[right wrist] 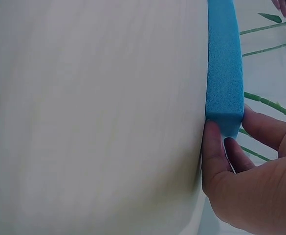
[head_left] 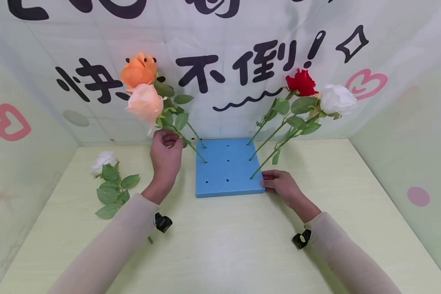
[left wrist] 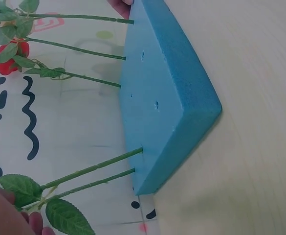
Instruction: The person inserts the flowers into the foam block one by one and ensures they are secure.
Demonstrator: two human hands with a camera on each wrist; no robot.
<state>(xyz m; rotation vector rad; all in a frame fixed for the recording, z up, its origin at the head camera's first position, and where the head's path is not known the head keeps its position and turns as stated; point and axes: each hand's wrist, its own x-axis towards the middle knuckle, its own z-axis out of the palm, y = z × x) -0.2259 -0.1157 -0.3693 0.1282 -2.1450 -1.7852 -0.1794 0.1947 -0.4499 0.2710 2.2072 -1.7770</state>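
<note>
My left hand (head_left: 165,153) pinches the stem of a pale pink rose (head_left: 145,102), just below its leaves. That stem stands tilted in the middle-left hole of a blue foam board (head_left: 228,169). Behind it, an orange rose (head_left: 139,71) rises from the back-left hole. At the board's front right corner, my right hand (head_left: 279,183) grips the edge, thumb on top and fingers at the side in the right wrist view. A red rose (head_left: 301,83) and a white rose (head_left: 337,99) lean right from the board's right column. A third stem stands between them, its bloom mostly hidden.
Left of the board, another white rose (head_left: 104,161) lies on the pale table (head_left: 220,245), its stem partly under my left forearm. A printed backdrop (head_left: 220,118) rises right behind the board, with side panels at left and right.
</note>
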